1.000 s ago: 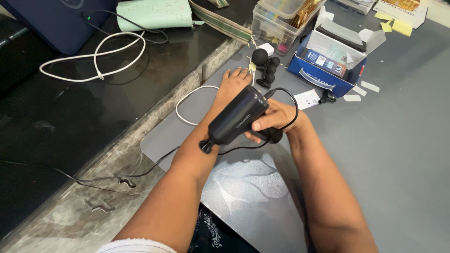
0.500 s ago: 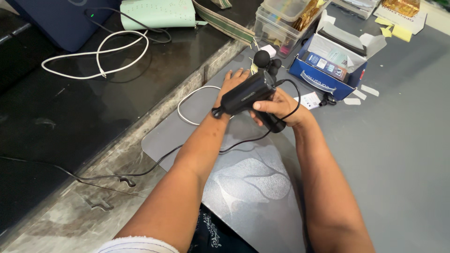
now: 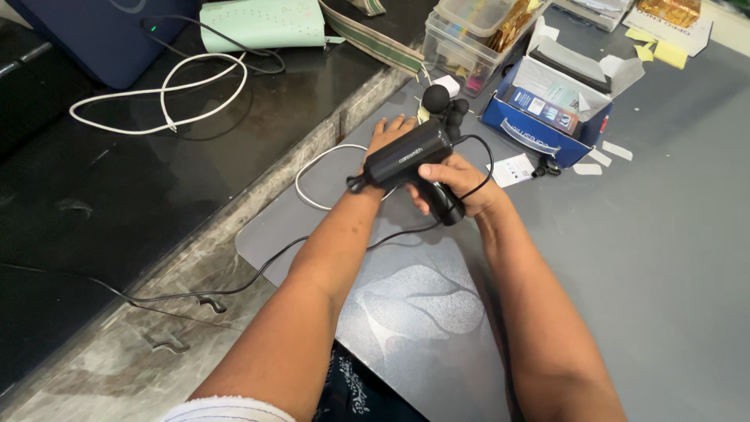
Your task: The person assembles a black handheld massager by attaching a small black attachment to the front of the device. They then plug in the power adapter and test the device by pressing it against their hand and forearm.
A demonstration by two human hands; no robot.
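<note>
Grey matting [image 3: 672, 258] is spread over the worktop, one sheet of it, edged on the left by a pale stone ledge [image 3: 195, 266] and a dark counter [image 3: 94, 211]. One blue laptop [image 3: 94, 35] and one mint pouch [image 3: 262, 23] are seen at the far edge. Two containers are counted: a blue carton [image 3: 519, 129], flaps open, with a printed packet lying in it, and a clear plastic tub [image 3: 461, 35], lidded, its contents too blurred to tell. Two white cables [image 3: 168, 98] are looped, one on the counter, one on the mat. One black massage gun [image 3: 406, 156] is held above the mat, the right hand [image 3: 457, 180] wrapped round its handle, the left hand [image 3: 391, 137] opened flat behind the body, whether touching cannot be told. Three black attachment heads [image 3: 445, 105] are stood just beyond.
</note>
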